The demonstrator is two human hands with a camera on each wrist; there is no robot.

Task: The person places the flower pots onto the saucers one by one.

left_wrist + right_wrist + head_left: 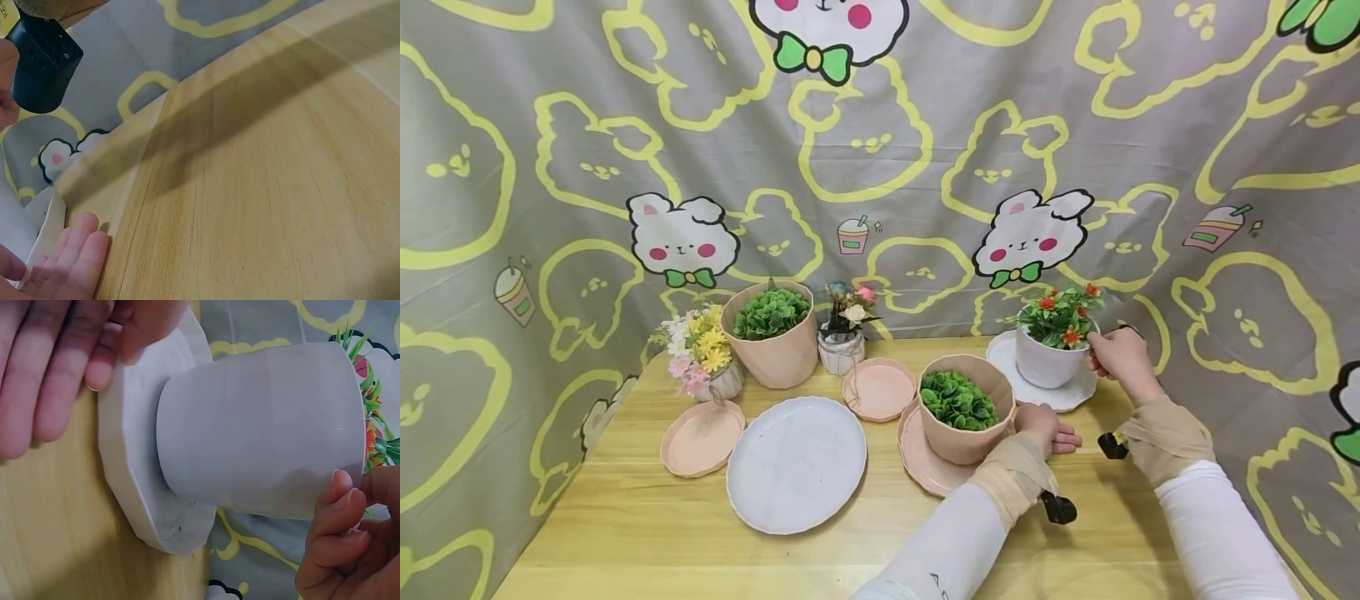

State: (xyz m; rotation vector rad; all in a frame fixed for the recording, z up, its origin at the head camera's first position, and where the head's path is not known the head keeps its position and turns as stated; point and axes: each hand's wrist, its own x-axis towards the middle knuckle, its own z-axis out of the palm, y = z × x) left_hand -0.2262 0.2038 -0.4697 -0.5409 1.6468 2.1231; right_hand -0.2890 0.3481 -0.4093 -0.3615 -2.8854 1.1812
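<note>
A white pot (1045,364) of red and orange flowers stands on a white saucer (1073,393) at the back right of the wooden table. My right hand (1116,354) pinches the pot's rim between thumb and fingers. In the right wrist view the white pot (262,431) sits on its saucer (131,469), and my right hand (340,540) holds the rim. My left hand (1048,429) lies flat on the table between this saucer and a pink pot (958,446) of green leaves. The left hand's fingers (50,369) touch the saucer's edge, and they (75,262) also show beside the saucer's edge (53,215).
The pink pot stands on a pink saucer (917,462). To the left lie a large white plate (797,462) and two bare pink saucers (702,437) (878,387). At the back are another pink pot (772,342) and two small flower vases (703,358) (844,337). Printed cloth surrounds the table.
</note>
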